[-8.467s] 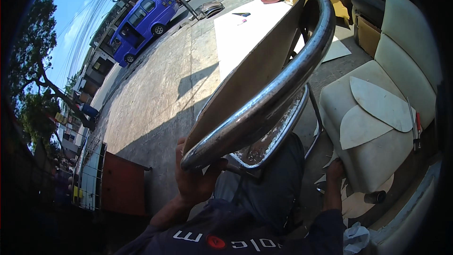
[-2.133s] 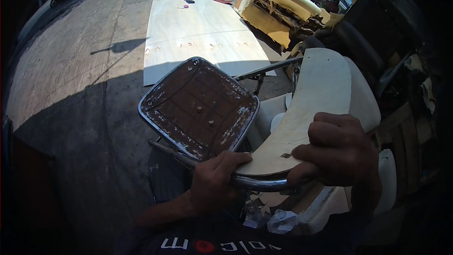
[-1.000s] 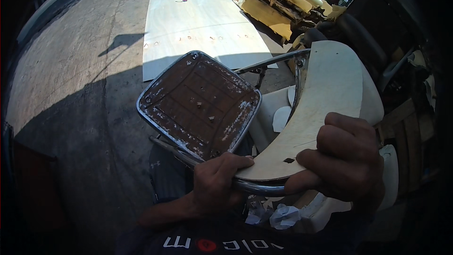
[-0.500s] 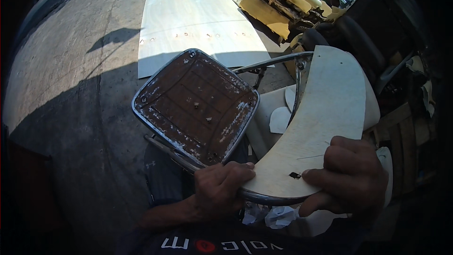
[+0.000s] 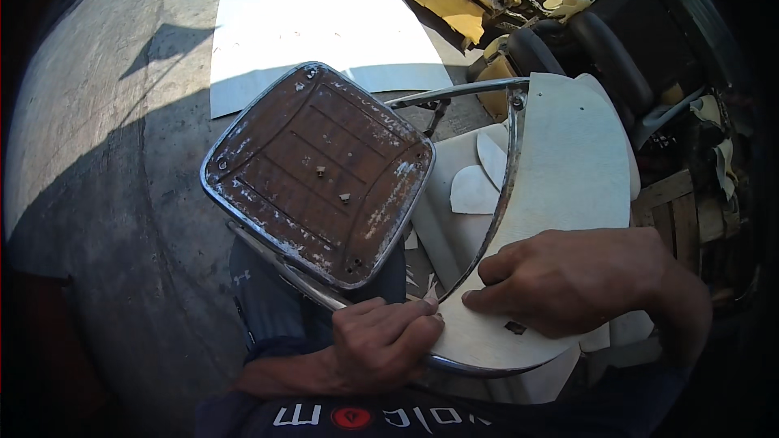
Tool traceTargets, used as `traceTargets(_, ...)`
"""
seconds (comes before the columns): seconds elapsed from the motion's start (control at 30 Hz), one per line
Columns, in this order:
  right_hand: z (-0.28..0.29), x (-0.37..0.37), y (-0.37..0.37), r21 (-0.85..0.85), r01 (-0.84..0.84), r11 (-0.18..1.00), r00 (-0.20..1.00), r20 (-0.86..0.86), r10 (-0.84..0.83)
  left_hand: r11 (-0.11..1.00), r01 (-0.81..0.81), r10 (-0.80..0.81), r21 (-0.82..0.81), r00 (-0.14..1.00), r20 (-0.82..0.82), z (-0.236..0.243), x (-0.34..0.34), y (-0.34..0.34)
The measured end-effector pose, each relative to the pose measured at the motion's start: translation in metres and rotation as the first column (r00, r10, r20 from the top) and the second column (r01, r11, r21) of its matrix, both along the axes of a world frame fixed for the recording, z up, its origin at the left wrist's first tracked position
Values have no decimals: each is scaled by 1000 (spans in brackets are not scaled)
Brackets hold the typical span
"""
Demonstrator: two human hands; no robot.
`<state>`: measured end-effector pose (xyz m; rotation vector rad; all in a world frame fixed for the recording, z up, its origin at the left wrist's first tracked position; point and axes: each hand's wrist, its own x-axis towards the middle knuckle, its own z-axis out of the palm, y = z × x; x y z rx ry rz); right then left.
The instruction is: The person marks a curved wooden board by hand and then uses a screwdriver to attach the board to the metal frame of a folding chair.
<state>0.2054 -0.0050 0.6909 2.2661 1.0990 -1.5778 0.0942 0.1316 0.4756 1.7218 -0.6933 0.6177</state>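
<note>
A chair with a chromed tube frame (image 5: 513, 164) lies tilted before me, its brown, rust-worn seat pan (image 5: 312, 182) facing up. Along the curved backrest part lies a white crescent-shaped sheet (image 5: 568, 166), with small holes at its far end and a dark hole near me. My left hand (image 5: 388, 339) is closed round the frame and the near left tip of the sheet. A small pale scrap (image 5: 431, 296) sticks up at its fingers. My right hand (image 5: 568, 280) is palm down over the sheet, fingers curled, a fingertip touching its inner edge. Whatever those fingers hold is hidden.
A large white board (image 5: 324, 24) lies on the concrete floor ahead, partly in sun. Yellow torn foam (image 5: 454, 8) and black seat cushions (image 5: 608, 57) are piled at the far right. White cut pieces (image 5: 475, 191) rest beneath the chair. A wooden pallet (image 5: 669, 211) stands right.
My right hand has left the sheet's near outer edge and moved left across it to the inner edge. My left hand still grips the frame. The view has shifted slightly.
</note>
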Motion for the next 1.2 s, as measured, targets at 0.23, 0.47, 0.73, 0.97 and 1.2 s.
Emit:
traceTargets(0.23, -7, 0, 12, -106, -13, 994, 995, -97, 3, 994, -25, 32, -110, 998, 58, -14, -1, 2)
traceTargets(0.47, -1, -1, 15, -100, 41, 994, 999, -31, -44, 987, -98, 106, -127, 993, 58, -11, -3, 3)
traceTargets(0.73, -18, -3, 11, 138, 40, 990, 999, -26, -36, 995, -47, 56, -85, 992, 113, -10, 1, 9)
traceTargets(0.97, -32, -3, 21, 135, 283, 949, 958, -5, -285, 994, -25, 38, -102, 991, 129, -12, 1, 9)
traceTargets(1.2, -33, -5, 16, 200, 441, 875, 892, 12, -452, 993, -33, 47, -116, 992, 120, -16, 0, 8)
